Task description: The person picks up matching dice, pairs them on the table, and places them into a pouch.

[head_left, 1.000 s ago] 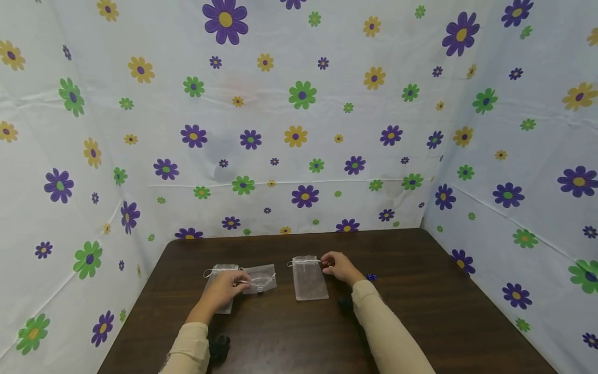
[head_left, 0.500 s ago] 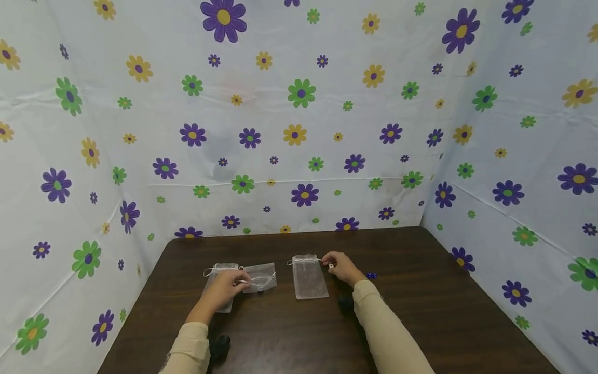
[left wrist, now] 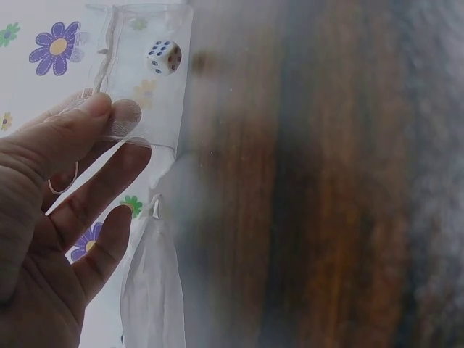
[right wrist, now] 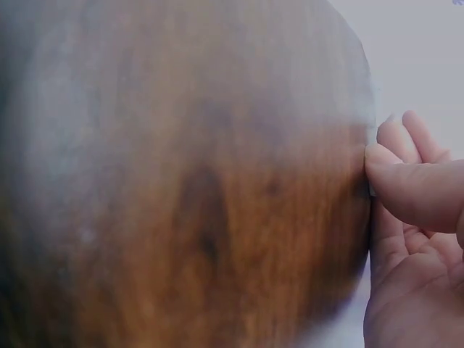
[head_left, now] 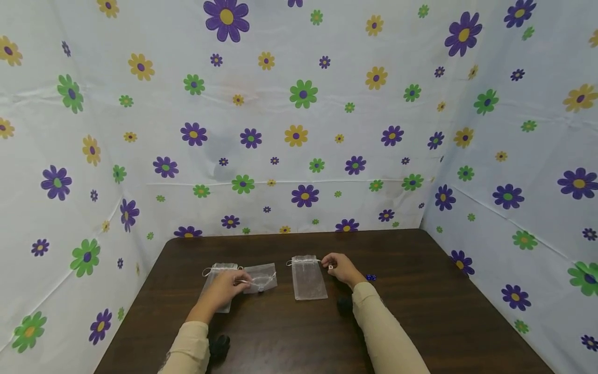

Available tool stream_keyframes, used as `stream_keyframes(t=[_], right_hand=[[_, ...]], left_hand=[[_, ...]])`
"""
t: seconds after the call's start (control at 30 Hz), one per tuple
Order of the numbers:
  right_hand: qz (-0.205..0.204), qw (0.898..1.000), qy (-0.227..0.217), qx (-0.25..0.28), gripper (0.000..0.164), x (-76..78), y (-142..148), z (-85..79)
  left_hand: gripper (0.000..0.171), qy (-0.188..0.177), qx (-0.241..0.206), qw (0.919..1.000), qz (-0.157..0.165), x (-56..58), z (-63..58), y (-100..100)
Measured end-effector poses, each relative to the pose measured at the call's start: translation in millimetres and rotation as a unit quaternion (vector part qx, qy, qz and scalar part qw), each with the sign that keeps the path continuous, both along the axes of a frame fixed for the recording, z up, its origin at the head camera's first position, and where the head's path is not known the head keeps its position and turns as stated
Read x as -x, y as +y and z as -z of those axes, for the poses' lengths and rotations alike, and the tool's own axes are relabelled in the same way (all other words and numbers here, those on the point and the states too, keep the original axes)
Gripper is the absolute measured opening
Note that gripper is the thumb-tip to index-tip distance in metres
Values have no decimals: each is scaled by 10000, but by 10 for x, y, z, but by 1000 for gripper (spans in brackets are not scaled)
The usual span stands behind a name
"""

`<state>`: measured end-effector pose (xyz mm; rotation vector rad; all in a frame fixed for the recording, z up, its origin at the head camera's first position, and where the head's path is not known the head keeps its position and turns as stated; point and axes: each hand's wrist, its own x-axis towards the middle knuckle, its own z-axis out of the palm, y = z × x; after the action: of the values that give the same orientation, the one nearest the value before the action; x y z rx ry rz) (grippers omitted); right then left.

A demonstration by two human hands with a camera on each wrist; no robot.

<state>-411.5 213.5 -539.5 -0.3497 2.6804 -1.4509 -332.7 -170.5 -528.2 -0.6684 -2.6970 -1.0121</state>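
Observation:
My left hand point(head_left: 225, 286) pinches the drawstring end of a small sheer drawstring bag point(head_left: 266, 271) between thumb and fingers. In the left wrist view a white die point(left wrist: 164, 57) with dark pips shows through the mesh. A second sheer bag point(head_left: 224, 306) lies partly hidden beneath that hand. To the right, another sheer bag point(head_left: 309, 284) lies flat, its white cord at the far end. Beside this cord my right hand point(head_left: 343, 269) holds a small white die point(head_left: 330, 267) in its fingertips. In the right wrist view the thumb point(right wrist: 395, 181) mostly hides it.
Blue dice point(head_left: 371, 277) sit on the dark wooden table point(head_left: 289, 337), just right of my right hand. Black wrist devices hang under the left forearm point(head_left: 219, 347) and the right forearm point(head_left: 344, 305). A flower-print sheet point(head_left: 261, 114) rises behind the table and along both sides.
The white die has come into sight in my right fingertips, where none showed a second ago. My left hand and the bags have stayed in place.

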Motion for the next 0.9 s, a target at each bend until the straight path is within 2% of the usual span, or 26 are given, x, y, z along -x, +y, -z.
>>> stream_keyframes(t=[0.23, 0.53, 0.9], right_hand=[[23, 9999, 85, -95, 27, -12, 4, -25], [-61, 10000, -13, 22, 26, -19, -7, 25], [28, 9999, 152, 30, 26, 6, 20, 4]], left_hand=[[9, 27, 14, 10000, 9, -12, -18, 14], [9, -64, -2, 10000, -22, -77, -5, 6], [9, 108, 37, 9999, 75, -47, -27, 41]])
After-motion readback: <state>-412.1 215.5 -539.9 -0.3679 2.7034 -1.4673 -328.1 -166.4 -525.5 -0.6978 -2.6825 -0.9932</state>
